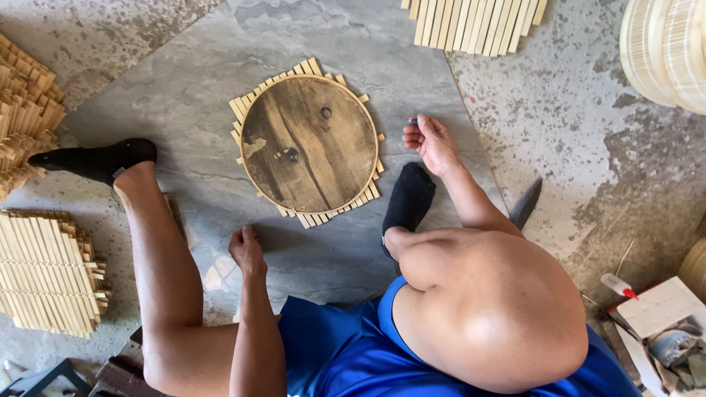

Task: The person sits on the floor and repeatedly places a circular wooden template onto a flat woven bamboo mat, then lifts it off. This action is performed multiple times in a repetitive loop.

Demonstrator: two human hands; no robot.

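Far left, 9 o'clock edge: stacks of woven bamboo mats (48, 272), lying flat, well apart from both hands. Left hand (245, 250) sits at about 7 o'clock from the round wooden disc (309, 144), knuckles down on the grey stone slab (184, 95), fingers curled into a loose fist; nothing visible in its grip, not touching the disc. Centre: the disc lies flat on a bamboo slat mat (246, 103) whose trimmed ends stick out around its rim; the slats run from roughly 11 o'clock to 5 o'clock. Right hand (430, 141) is at 3 o'clock from the disc, just beside its rim but apart from it, fingers folded in on a small dark-tipped object (413, 121), possibly a marker; too small to tell for certain. The right hand is the nearer of the two to the disc edge; the disc lies to its left. Black-socked foot (409, 198) rests at 5 o'clock of the disc. Further right: a dark knife blade (526, 204) on the floor, and round woven baskets (665, 48) at 1 o'clock.
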